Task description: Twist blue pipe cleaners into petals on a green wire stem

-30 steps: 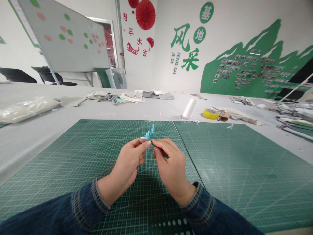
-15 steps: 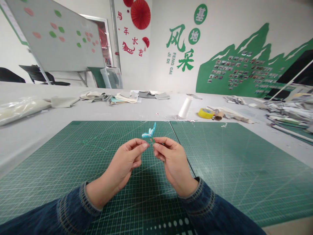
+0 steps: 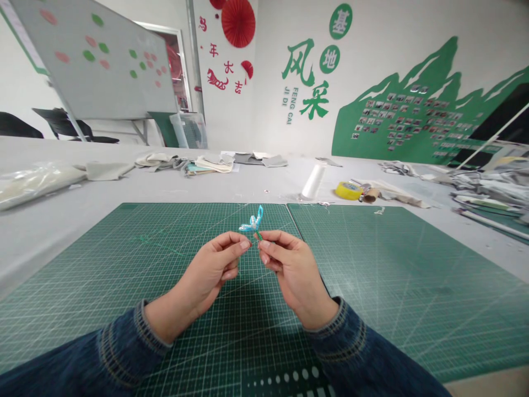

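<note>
A small blue-and-white flower (image 3: 253, 223) with loop-shaped petals and a green stem rises above my fingertips in the head view. My right hand (image 3: 291, 270) pinches the green stem between thumb and forefinger. Just left of the stem, my left hand (image 3: 217, 270) has thumb and forefinger pressed together; whatever is between them is too small to make out. Both hands are raised over the green cutting mat (image 3: 198, 325). A tangle of thin green thread (image 3: 144, 239) lies on the mat at left.
Beyond the mats stand a white thread cone (image 3: 314, 181) and a yellow tape roll (image 3: 348, 191). Fabric scraps (image 3: 212, 164) lie along the back, and a plastic-wrapped bundle (image 3: 39, 184) at far left. More cloth (image 3: 496, 184) is heaped at right. A second mat (image 3: 397, 264) adjoins the first.
The flower has turned slightly, its petals showing at a different angle. Both hands keep nearly the same place and the same pinched grip.
</note>
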Demonstrator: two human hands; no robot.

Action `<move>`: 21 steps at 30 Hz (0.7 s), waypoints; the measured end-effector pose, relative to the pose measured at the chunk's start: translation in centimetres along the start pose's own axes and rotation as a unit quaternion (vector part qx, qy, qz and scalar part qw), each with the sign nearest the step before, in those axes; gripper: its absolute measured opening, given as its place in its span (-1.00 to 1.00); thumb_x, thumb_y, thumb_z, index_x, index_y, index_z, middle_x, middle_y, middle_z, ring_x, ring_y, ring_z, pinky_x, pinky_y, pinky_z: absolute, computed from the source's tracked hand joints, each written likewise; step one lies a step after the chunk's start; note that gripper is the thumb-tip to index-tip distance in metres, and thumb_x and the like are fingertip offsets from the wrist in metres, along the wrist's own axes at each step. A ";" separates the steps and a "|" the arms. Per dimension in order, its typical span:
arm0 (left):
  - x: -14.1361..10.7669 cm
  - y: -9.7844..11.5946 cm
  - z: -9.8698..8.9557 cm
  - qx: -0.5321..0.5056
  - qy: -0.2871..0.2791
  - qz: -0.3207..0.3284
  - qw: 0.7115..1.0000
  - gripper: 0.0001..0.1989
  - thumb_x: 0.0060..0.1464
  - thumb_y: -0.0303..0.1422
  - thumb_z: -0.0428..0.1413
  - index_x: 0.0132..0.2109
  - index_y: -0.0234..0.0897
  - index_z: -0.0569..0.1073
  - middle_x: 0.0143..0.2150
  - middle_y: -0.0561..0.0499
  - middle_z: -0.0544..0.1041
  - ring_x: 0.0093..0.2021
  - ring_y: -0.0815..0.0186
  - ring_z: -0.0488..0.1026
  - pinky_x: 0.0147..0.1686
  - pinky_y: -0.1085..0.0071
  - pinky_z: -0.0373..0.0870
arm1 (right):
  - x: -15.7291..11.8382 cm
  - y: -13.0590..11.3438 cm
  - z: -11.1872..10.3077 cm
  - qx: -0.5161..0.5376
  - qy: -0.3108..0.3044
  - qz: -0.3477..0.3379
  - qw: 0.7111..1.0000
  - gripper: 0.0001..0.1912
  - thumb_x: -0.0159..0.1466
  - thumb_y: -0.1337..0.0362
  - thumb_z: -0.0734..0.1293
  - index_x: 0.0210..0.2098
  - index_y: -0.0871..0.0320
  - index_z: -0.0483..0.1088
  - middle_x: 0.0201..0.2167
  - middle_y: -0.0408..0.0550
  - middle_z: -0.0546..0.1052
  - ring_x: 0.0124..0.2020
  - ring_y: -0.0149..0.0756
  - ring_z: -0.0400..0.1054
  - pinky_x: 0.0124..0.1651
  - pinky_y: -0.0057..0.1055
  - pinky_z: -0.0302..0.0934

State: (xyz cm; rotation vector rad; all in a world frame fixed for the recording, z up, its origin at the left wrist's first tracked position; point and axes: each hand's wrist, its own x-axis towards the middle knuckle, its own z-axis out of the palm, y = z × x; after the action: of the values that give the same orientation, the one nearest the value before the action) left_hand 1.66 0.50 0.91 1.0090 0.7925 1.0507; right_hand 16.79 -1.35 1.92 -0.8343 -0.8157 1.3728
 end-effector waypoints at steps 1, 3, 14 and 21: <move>0.0 0.0 0.0 0.008 0.002 0.005 1.000 -0.81 0.01 -0.30 0.29 -0.29 -0.30 0.49 -0.52 0.19 0.23 -0.62 0.60 -0.03 -0.70 0.65 -0.05 | 0.0 0.0 0.0 0.002 0.000 0.001 1.000 -0.85 0.02 0.37 0.46 -0.38 0.23 0.51 -0.62 -0.17 0.41 -0.57 -0.50 0.21 -0.51 -0.53 -0.02; 0.0 0.1 0.1 0.019 0.008 0.014 1.000 -0.81 -0.01 -0.33 0.31 -0.26 -0.29 0.51 -0.42 0.14 0.34 -0.61 0.62 0.02 -0.69 0.65 -0.03 | 0.0 0.1 0.0 0.004 -0.004 0.003 1.000 -0.85 0.02 0.37 0.46 -0.37 0.24 0.51 -0.63 -0.17 0.41 -0.57 -0.50 0.20 -0.51 -0.54 -0.03; -0.4 0.4 0.7 0.009 0.048 0.012 0.999 -0.81 -0.08 -0.34 0.33 -0.29 -0.32 0.55 -0.35 0.09 0.40 -0.62 0.65 0.01 -0.70 0.63 -0.09 | -0.1 0.8 0.3 -0.037 0.000 -0.020 0.999 -0.90 0.06 0.37 0.44 -0.38 0.21 0.52 -0.64 -0.19 0.40 -0.58 -0.50 0.21 -0.53 -0.53 -0.01; -0.5 0.3 0.8 -0.003 0.066 0.003 0.998 -0.81 -0.11 -0.35 0.34 -0.34 -0.34 0.54 -0.36 0.09 0.39 -0.62 0.65 0.02 -0.69 0.62 -0.11 | -0.3 1.4 0.5 -0.106 -0.006 -0.067 0.992 -0.94 0.13 0.37 0.39 -0.36 0.17 0.51 -0.62 -0.22 0.39 -0.56 -0.48 0.23 -0.51 -0.50 0.05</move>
State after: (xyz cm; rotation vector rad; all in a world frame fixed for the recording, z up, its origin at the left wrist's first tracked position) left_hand 2.16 -0.16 1.51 0.9441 0.8940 1.1331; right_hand 15.65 -1.59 0.91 -0.9168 -1.0217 1.1881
